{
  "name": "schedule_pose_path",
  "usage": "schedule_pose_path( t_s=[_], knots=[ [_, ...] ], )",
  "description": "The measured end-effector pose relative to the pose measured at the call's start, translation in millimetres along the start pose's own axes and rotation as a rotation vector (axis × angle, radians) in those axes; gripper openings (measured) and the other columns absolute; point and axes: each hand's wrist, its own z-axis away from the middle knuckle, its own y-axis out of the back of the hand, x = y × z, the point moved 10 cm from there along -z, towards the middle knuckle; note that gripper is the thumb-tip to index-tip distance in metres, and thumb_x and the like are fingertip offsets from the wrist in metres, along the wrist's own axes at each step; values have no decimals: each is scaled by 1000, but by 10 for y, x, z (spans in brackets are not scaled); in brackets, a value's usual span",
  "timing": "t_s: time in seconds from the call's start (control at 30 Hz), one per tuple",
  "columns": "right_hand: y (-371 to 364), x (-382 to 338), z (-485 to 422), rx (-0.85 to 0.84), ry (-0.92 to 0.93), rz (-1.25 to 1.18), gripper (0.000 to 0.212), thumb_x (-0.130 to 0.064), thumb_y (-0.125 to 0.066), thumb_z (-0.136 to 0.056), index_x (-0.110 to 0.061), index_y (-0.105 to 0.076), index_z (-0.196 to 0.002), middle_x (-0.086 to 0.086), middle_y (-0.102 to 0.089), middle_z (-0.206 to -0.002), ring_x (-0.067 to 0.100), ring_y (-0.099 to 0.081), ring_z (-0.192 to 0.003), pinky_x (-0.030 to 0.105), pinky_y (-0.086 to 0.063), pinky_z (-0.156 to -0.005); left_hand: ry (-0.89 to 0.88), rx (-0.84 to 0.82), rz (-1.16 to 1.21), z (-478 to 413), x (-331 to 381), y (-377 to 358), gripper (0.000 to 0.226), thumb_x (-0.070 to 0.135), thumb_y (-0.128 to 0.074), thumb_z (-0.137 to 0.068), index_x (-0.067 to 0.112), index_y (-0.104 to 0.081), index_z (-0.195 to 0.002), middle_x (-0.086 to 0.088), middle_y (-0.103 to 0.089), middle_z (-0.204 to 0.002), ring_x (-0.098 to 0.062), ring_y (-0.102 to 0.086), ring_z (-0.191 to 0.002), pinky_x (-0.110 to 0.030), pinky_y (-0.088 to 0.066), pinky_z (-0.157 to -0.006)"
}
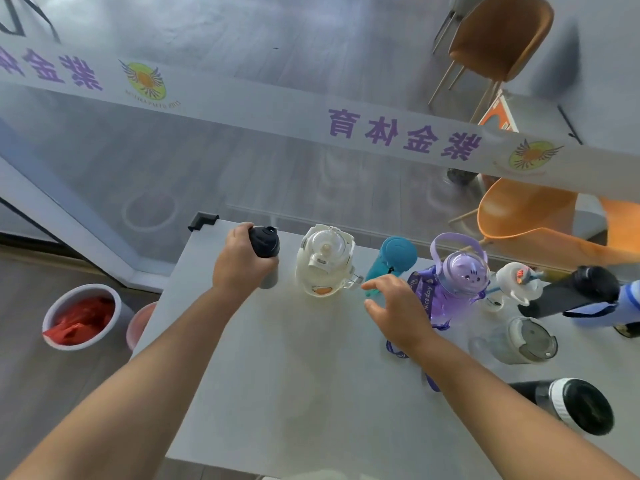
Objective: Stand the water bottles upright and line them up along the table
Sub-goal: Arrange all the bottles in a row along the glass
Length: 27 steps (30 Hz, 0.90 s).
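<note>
Several bottles stand in a row along the far edge of the white table [277, 375]. My left hand [239, 265] grips the grey bottle with a black cap [265, 242] at the row's left end. Right of it stand a cream bottle [325, 261], a teal bottle [394, 259] and a purple bottle with a cat face [460, 275]. My right hand [398, 310] hovers open in front of the teal bottle, fingers spread, holding nothing. Further right are a small white bottle [516, 282], a black bottle [575, 292], a clear bottle with a grey lid [519, 341] and a black-and-white bottle [568, 403].
A glass wall with a white banner [311, 112] rises just behind the table. Orange chairs [526, 216] stand beyond the glass at the right. On the floor to the left sits a white bin with a red bag [83, 317]. The table's left edge lies close to my left hand.
</note>
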Motion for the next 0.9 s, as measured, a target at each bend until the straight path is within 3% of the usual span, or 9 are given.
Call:
schedule_pose_path(
  t_s=[0.23,0.5,0.67,0.77,0.9],
  knots=[
    [-7,79,-84,12,-16,-1,26,-9,-64,-82,-10,-64,-108,10,-64,-108,21,-55,-101,35,-48,-92,37,-22,5,-229,-32,-65,71,24,-72,-72,14,-37,-133,-7,-45,-131,-29,-52,-109,-34,-41,-84],
    [-10,132,-110,15,-30,-6,26,-9,-64,-83,-10,-63,-109,10,-63,-110,22,-54,-104,32,-44,-93,20,-28,7,-279,14,-104,67,24,-71,-73,14,-38,-131,-7,-46,-128,-29,-52,-106,-34,-41,-83],
    [-6,160,-76,14,-41,-10,26,-11,-64,-84,-10,-63,-109,10,-63,-110,21,-55,-104,32,-46,-92,26,-30,-66,-274,13,-123,74,27,-71,-74,15,-32,-136,-7,-41,-134,-29,-48,-116,-40,-42,-90],
    [35,206,-43,15,-58,-15,26,-10,-63,-84,-9,-63,-109,10,-62,-111,23,-54,-106,29,-43,-92,-50,52,-151,-234,151,-80,78,25,-71,-73,10,-31,-139,-10,-35,-141,-29,-33,-130,-43,-31,-107],
    [118,341,44,29,-102,-10,25,-9,-62,-83,-10,-64,-108,9,-63,-110,23,-53,-106,31,-42,-90,-241,164,-213,-90,550,-92,71,22,-73,-73,7,-38,-134,-13,-40,-138,-30,-30,-131,-42,-26,-108]
  ],
)
